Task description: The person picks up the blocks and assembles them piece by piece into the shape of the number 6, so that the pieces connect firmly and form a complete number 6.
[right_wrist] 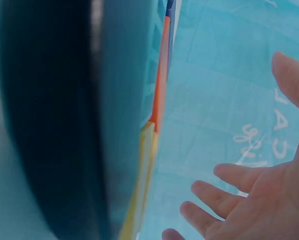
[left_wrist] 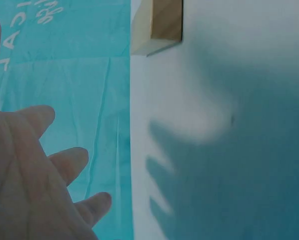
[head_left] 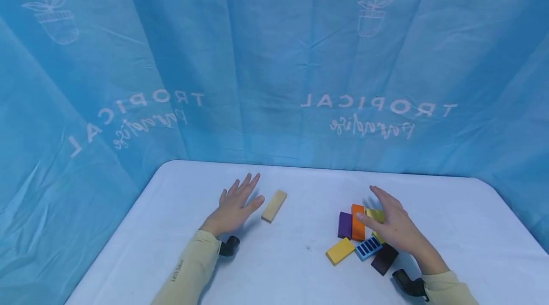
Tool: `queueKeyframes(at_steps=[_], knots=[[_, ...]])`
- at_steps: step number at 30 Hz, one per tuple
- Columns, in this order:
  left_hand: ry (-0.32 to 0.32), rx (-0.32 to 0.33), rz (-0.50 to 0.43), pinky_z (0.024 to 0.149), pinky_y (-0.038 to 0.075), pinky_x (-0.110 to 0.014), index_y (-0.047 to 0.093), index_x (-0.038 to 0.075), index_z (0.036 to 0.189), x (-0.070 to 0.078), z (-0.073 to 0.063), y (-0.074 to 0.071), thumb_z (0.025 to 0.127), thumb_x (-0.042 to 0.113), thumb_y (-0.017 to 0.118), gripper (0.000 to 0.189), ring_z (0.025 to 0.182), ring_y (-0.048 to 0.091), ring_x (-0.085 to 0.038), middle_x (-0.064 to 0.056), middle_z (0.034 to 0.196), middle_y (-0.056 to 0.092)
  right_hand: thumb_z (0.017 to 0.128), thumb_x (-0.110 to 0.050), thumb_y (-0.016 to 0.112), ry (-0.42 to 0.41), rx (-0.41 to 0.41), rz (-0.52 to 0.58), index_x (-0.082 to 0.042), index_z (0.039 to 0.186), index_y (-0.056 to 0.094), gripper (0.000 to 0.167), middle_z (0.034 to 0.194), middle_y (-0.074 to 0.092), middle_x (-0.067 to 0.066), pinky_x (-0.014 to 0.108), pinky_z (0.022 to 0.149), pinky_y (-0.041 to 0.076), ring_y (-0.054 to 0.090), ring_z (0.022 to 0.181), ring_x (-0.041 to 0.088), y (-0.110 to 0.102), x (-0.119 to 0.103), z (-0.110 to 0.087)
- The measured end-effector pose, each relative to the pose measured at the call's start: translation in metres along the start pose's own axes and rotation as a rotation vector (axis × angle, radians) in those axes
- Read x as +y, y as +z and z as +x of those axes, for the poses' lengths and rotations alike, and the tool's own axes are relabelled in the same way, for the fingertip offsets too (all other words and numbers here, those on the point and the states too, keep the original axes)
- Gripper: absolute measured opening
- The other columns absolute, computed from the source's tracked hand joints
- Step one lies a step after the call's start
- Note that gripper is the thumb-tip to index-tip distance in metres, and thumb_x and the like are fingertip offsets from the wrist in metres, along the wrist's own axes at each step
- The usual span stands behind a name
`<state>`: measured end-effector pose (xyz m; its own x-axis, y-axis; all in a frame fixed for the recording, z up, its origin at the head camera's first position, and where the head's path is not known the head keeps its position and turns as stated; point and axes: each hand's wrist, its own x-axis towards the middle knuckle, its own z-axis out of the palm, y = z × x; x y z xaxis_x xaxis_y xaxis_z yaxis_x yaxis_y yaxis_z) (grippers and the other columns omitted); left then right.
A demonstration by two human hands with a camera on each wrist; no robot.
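Nearest to us, we note the black wrist mount (head_left: 409,283) on the right arm, close to the dark block (head_left: 384,259); a low sweep of that forearm could knock the block out of place.

Just beyond it, the light blue block (head_left: 368,248) and the yellow block (head_left: 340,251) lie close together at the near side of the cluster. Careless contact with either could shift both.

The right hand (head_left: 399,231) hangs over the cluster's right side, fingers extended, thumb well apart, gripping nothing. It partly hides the olive-yellow block (head_left: 377,215), and we cannot tell whether that block rests on another. A blind pinch here could catch a neighbour.

The purple block (head_left: 345,225) lies against the orange block (head_left: 357,228); we judge that lifting one might drag the other.

The left hand (head_left: 235,209) is also empty, its fingers spread wide. The pale wooden block (head_left: 274,206) lies alone on the table (head_left: 300,271), just beside its thumb; a stray nudge could turn it askew.

Farthest, the blue curtain (head_left: 274,57) hangs behind the table; we see no immediate hazard there.
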<state>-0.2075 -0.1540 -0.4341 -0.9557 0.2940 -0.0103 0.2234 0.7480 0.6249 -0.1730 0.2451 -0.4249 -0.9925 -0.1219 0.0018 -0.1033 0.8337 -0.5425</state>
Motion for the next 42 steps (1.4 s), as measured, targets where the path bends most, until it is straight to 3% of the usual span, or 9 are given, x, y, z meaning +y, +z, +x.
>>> queueKeyframes(at_steps=[5,12,22,33,42], knots=[[-0.008,-0.015,-0.082,0.119,-0.002,-0.062,0.012,0.025,0.163,0.001,0.002,0.007,0.106,0.053,0.038,0.069,0.153,0.002,-0.041,-0.005,0.169,0.008,0.092,-0.056,0.065,0.016,-0.035,0.025,-0.001,0.157,0.027,0.093,0.156,0.028,0.031,0.075,0.102,0.031,0.026,0.140,0.053,0.001,0.005,0.002],[0.013,-0.023,-0.103,0.119,0.000,-0.063,0.017,0.021,0.163,0.001,0.003,0.016,0.107,0.049,0.039,0.066,0.153,0.005,-0.041,-0.009,0.168,0.012,0.090,-0.052,0.070,0.015,-0.072,0.055,-0.003,0.156,0.030,0.091,0.154,0.033,0.029,0.076,0.100,0.033,0.029,0.139,0.052,0.006,0.011,0.004],[0.082,-0.063,-0.062,0.117,-0.004,-0.066,0.024,0.019,0.162,0.000,0.003,0.025,0.110,0.037,0.038,0.057,0.153,0.006,-0.040,-0.011,0.167,0.017,0.083,-0.048,0.078,-0.009,-0.107,0.015,-0.003,0.150,0.042,0.089,0.150,0.037,0.030,0.075,0.098,0.037,0.032,0.135,0.052,0.011,0.012,0.004],[0.092,-0.102,0.021,0.115,-0.006,-0.068,0.032,0.017,0.159,-0.004,0.006,0.033,0.109,0.038,0.040,0.055,0.153,0.005,-0.042,-0.014,0.164,0.025,0.075,-0.053,0.084,-0.042,-0.117,-0.106,-0.003,0.146,0.049,0.094,0.143,0.048,0.027,0.071,0.098,0.040,0.038,0.131,0.049,0.015,0.009,0.001],[0.073,-0.103,0.088,0.116,-0.003,-0.068,0.039,0.016,0.157,-0.002,0.005,0.034,0.109,0.036,0.040,0.051,0.153,0.007,-0.041,-0.013,0.164,0.027,0.075,-0.055,0.083,-0.104,-0.085,-0.170,-0.004,0.145,0.050,0.093,0.141,0.052,0.025,0.075,0.104,0.027,0.037,0.131,0.050,0.017,0.008,-0.001]])
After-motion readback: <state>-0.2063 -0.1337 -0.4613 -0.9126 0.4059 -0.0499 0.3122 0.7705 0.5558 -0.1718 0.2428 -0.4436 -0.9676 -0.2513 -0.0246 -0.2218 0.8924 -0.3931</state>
